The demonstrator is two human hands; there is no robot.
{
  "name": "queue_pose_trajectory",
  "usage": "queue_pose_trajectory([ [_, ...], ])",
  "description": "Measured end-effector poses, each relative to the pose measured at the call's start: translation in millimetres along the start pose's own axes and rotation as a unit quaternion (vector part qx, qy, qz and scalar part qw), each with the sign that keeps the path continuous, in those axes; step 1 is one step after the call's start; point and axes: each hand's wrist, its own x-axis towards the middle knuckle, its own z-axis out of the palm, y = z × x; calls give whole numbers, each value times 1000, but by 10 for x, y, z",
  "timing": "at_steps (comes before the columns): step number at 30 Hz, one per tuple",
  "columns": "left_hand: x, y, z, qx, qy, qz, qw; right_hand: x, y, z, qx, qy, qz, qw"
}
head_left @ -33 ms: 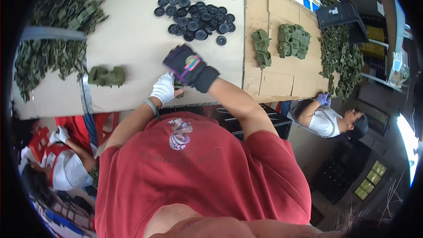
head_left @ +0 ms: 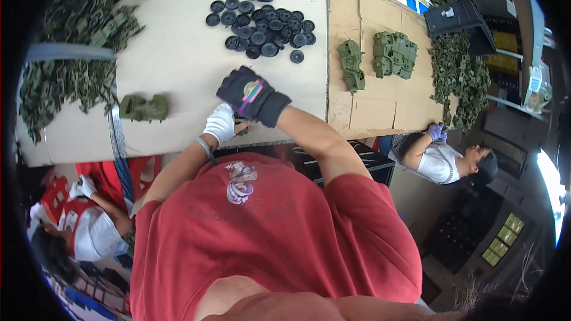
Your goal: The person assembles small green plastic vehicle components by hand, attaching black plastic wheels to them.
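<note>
Nothing has moved: both hands, left hand (head_left: 220, 123) and right hand (head_left: 247, 94), clasp a hidden part.

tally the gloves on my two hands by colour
white glove on left hand: 1
black glove with coloured patch on right hand: 1
total: 2

1. Left hand (head_left: 219, 123): white fabric glove; thin grey-green band at the wrist just behind it.
2. Right hand (head_left: 248, 95): black fingerless glove, multicoloured patch on the back, black cuff.
3. Torso: red short-sleeved shirt, small pale chest print.
</note>
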Motion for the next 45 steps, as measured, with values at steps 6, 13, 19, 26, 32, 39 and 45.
queue_pose_trajectory([
  [6, 178, -367, 174, -132, -86, -2, 987, 75, 36, 169, 73, 133, 243, 958],
  [13, 244, -581, 210, -23, -145, 117, 982, 33, 68, -84, 18, 1, -37, 999],
  [19, 295, -493, 173, -150, -203, -36, 967, 90, 31, -22, 46, 99, 186, 976],
  [26, -5, -136, 401, -325, -26, -116, 938, -89, 306, 577, 177, 433, 322, 823],
  [32, -177, 741, 91, -482, -132, -340, 797, -812, 1018, 545, 46, 327, 493, 805],
  [39, -330, 249, -369, 86, 51, 42, 994, -1198, 1049, 500, 124, 298, 365, 873],
  [45, 139, 449, -627, 240, 86, 129, 958, -1373, 291, -120, 233, 165, 128, 950],
])
